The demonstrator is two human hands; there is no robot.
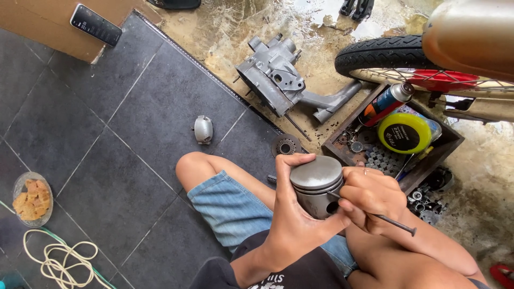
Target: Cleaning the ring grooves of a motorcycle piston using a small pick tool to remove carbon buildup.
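My left hand [292, 219] grips a grey metal piston [317, 184] from the side, thumb over its flat crown, above my bare knee and denim shorts. My right hand [369, 198] rests against the piston's right side and holds a thin dark metal rod [396, 223], whose tip points at the piston's side hole. Both hands are closed around what they hold.
A grey engine casing [273, 77] lies on the wet concrete ahead, a small metal cover [203, 129] and a sprocket [285, 146] on the dark tiles. A wooden tray [452, 140] holds a spray can [386, 103], a yellow tin and small parts. A motorcycle wheel [385, 56] stands right; coiled cord [59, 259] left.
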